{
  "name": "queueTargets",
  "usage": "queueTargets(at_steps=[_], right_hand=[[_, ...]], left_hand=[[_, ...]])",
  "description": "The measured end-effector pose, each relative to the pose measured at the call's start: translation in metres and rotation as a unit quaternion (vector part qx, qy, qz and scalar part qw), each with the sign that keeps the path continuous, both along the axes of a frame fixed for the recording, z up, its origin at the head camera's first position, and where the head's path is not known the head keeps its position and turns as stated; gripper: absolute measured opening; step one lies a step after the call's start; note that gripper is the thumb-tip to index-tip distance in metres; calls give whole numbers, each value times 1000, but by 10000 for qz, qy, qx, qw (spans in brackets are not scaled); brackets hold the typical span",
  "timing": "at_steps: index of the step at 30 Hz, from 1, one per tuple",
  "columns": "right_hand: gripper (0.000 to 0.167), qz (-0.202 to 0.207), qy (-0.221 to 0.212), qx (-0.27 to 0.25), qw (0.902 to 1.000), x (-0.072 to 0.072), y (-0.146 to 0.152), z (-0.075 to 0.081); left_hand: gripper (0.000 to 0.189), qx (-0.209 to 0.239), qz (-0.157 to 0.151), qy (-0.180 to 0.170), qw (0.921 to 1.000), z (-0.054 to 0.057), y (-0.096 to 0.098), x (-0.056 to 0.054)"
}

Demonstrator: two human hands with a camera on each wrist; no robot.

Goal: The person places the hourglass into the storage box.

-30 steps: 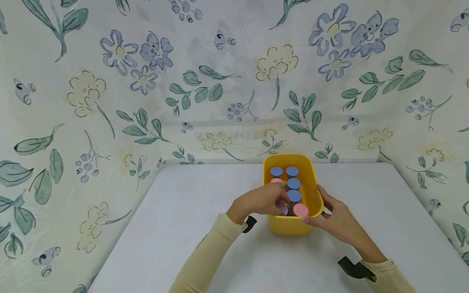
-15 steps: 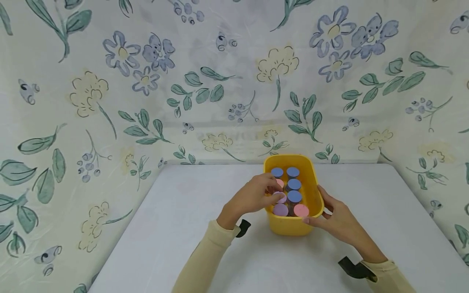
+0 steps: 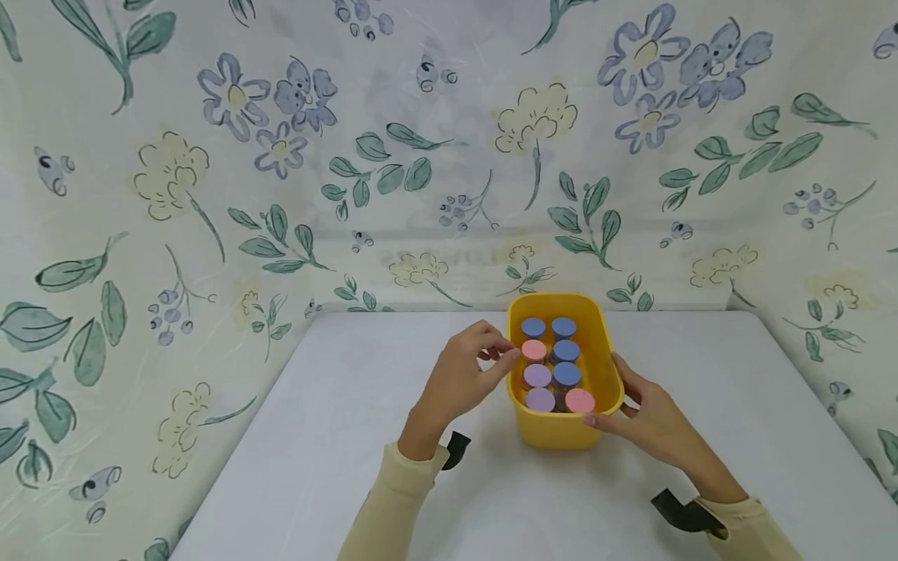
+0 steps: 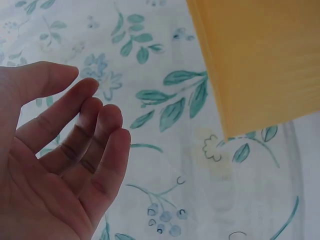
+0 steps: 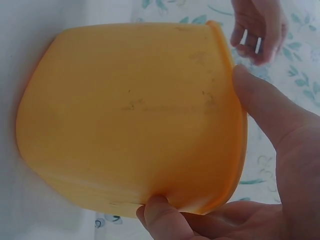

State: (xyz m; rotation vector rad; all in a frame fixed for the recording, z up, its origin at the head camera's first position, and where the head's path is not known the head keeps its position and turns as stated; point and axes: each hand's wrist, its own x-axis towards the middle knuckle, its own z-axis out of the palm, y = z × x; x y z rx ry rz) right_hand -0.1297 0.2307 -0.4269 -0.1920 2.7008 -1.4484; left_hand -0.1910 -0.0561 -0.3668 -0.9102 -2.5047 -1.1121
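A yellow plastic bin [image 3: 557,433] stands on the table, holding small lidded jars in two rows. Several lids are blue [image 3: 567,375], two are purple [image 3: 540,400] and two are pink [image 3: 534,351]. My right hand [image 3: 652,425] grips the bin's near right corner; in the right wrist view its thumb [image 5: 260,95] lies on the rim and its fingers bend against the side wall. At the left rim, my left hand [image 3: 466,374] holds nothing. The left wrist view shows its fingers loosely curled, apart from the bin wall [image 4: 265,60].
The bin is near the far edge of the white table [image 3: 393,351]. Behind the table and at both sides hangs a floral-patterned sheet [image 3: 449,156]. Dark straps [image 3: 684,514] show at both wrists.
My left hand has let go of a purple-lidded jar in the near left of the bin, touched another purple lid, then drawn back left out of the bin. My right hand keeps its grip.
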Motion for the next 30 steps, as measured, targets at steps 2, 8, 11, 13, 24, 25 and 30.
queueTargets(at_steps=[2,8,11,13,24,25,30], right_hand=[[114,20,8,-17,10000,0,0,0],[115,21,-92,57,9999,3,-1,3],[117,-14,-154,200,9997,4,-1,4],[117,-26,-150,271,9995,5,-1,4],[115,-136,-9,900,9958,11,5,13],[114,-187,39,973,9951,12,6,16],[107,-521,556,1131,9907,14,13,37]], left_hand=[[12,18,135,39,9999,1,-1,4],[13,122,533,425,9976,4,-5,12],[14,192,752,581,9953,6,-8,14],[16,254,918,640,9934,7,-10,15],[31,7,1641,839,9829,4,-13,21],[32,-29,1656,864,9824,4,-13,21],[39,-183,1712,1053,9794,4,-14,20]])
